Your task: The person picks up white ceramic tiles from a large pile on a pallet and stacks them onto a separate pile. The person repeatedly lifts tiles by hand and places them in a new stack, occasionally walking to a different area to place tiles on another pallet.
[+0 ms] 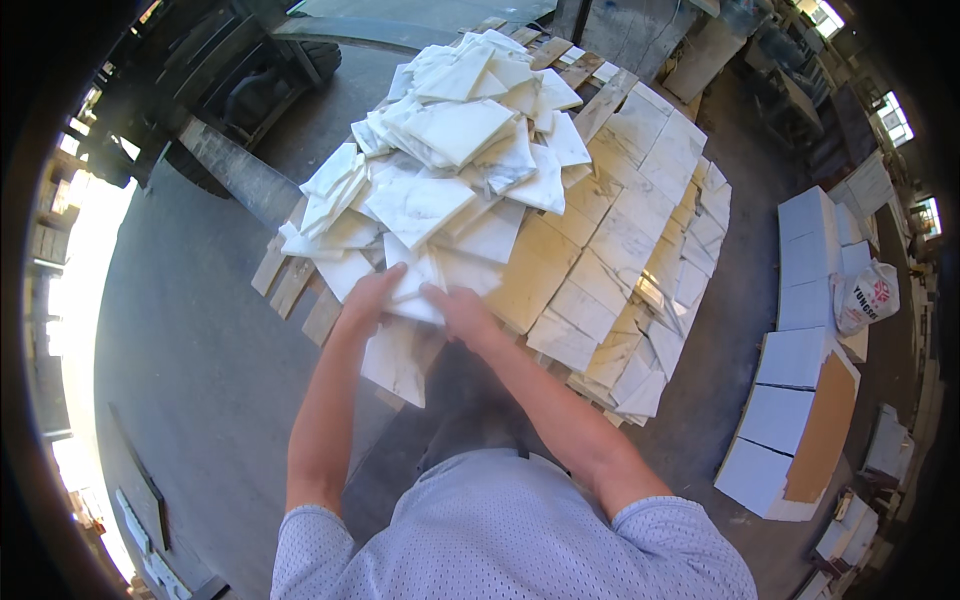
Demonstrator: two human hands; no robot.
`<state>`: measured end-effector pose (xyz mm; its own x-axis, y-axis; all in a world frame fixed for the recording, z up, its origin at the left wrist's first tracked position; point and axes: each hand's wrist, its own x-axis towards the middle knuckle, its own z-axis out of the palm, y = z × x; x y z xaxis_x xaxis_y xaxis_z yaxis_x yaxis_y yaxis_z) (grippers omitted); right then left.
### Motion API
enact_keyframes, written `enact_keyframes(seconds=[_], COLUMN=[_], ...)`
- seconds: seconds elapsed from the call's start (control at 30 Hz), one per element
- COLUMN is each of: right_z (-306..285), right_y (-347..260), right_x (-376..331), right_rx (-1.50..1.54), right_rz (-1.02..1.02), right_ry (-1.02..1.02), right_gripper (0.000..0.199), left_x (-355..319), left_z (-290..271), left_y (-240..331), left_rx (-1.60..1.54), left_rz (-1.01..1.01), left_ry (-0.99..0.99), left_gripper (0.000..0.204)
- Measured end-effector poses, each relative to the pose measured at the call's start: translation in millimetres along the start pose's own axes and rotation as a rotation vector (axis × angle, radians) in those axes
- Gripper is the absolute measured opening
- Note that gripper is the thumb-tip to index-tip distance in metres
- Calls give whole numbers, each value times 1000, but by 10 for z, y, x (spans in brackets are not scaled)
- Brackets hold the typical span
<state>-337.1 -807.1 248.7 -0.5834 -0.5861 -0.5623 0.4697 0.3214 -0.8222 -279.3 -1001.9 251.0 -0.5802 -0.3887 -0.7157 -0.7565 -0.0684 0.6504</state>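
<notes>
Both my hands are at the near edge of a heap of white, grey-veined marble tiles [420, 205] on a wooden pallet. A marble tile [412, 288] lies between them at the front of the heap. My left hand [368, 296] grips its left side, thumb on top and the other fingers mostly hidden. Its right side is pinched by my right hand [462, 314], thumb on the upper face. Below my hands, another tile [395, 362] hangs over the pallet's front edge.
Flat-laid tiles [600, 240] in rows cover the pallet's right part. Bare pallet slats [290, 285] stick out at the left. White boxes [785, 400] and a white printed bag [866, 298] stand on the right. Dark machinery [260, 95] is at the far left.
</notes>
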Motion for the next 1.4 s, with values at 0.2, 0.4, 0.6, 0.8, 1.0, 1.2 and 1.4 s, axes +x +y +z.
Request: enact_keyframes(seconds=[0.2,0.4,0.6,0.8,1.0,1.2,1.4], right_z=[271,79,-358,-1131,-1611,-2113,-2798], right_y=[318,434,248,544,1171,2186,3241], right_x=[-374,-651,-1122,-1654,-2173,-2397,-1732], right_rx=[15,-525,-613,-266,-279,178,805], right_rz=[-31,-402,-486,-510,-230,-134,9], right_ry=[-85,42,66,255,605,1007,986], right_gripper=[59,58,50,39,36,30,20], left_x=[-586,-852,-777,-819,-800,-542,-538], left_z=[-78,226,809,1640,2621,3123,3128], left_y=[-420,-706,-586,-515,-722,-1141,-1496], left_rx=[-149,-456,-554,-736,-728,-659,-517], left_rz=[43,216,283,164,-129,-250,-215], left_ry=[31,-1,39,-434,-742,-646,-490], left_gripper=[47,55,56,60,53,45,42])
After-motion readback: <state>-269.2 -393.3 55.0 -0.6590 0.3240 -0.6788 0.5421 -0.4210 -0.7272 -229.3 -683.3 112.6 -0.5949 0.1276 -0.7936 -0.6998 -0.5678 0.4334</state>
